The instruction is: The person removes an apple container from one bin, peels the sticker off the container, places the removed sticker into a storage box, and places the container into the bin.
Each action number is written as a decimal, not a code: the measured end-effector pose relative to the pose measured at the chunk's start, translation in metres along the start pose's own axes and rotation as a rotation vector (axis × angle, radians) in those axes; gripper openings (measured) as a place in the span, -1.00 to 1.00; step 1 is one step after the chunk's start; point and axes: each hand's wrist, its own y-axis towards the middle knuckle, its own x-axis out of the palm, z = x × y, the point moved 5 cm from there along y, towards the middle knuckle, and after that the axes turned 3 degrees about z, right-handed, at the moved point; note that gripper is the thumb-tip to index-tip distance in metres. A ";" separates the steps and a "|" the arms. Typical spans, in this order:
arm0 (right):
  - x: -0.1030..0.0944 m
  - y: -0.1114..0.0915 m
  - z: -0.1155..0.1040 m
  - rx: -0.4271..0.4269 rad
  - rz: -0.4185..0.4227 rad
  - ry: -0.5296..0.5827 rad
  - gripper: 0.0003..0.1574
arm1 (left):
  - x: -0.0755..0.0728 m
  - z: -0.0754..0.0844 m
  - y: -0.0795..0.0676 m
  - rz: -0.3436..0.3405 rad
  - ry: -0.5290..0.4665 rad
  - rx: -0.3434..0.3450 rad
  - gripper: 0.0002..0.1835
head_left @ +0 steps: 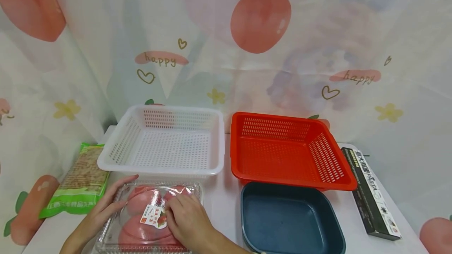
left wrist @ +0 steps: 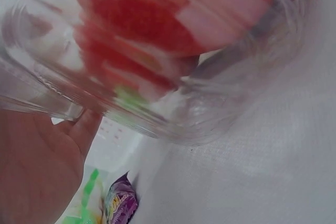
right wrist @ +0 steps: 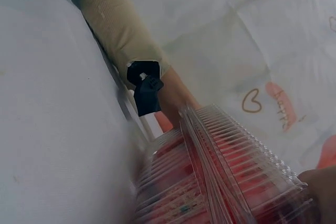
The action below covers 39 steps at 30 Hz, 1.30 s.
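A clear plastic box (head_left: 106,232) lies at the front left of the table, with large round pinkish-red fruits (head_left: 135,228) under its lid. On the lid is a white label (head_left: 150,216) bearing a small fruit picture. My left hand (head_left: 97,216) rests along the box's left side, fingers stretched out and thumb over the edge. My right hand (head_left: 190,218) lies over the lid, fingers curled, with thumb and forefinger pinching the label's right edge. In the left wrist view, my palm (left wrist: 47,163) is beside the clear wall. The right wrist view shows the box's ribbed side (right wrist: 236,156).
Behind the box stands a white basket (head_left: 161,169), with a red basket (head_left: 294,182) to its right. A dark blue basin (head_left: 282,222) stands at the front right. A long black-and-white carton (head_left: 370,195) flanks the right edge; a green-trimmed bag (head_left: 79,181) lies left. The left wrist view includes a purple packet (left wrist: 121,201).
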 end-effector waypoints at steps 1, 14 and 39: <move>0.000 0.000 0.000 0.008 -0.009 0.009 -0.80 | 0.000 0.000 0.000 -0.003 -0.005 -0.001 -0.40; 0.003 0.000 0.002 0.047 -0.091 0.091 -0.87 | -0.001 -0.002 -0.002 -0.007 -0.023 -0.060 -0.41; 0.002 -0.002 0.002 0.031 -0.131 0.103 -0.90 | 0.000 -0.002 -0.001 -0.002 -0.005 -0.050 -0.40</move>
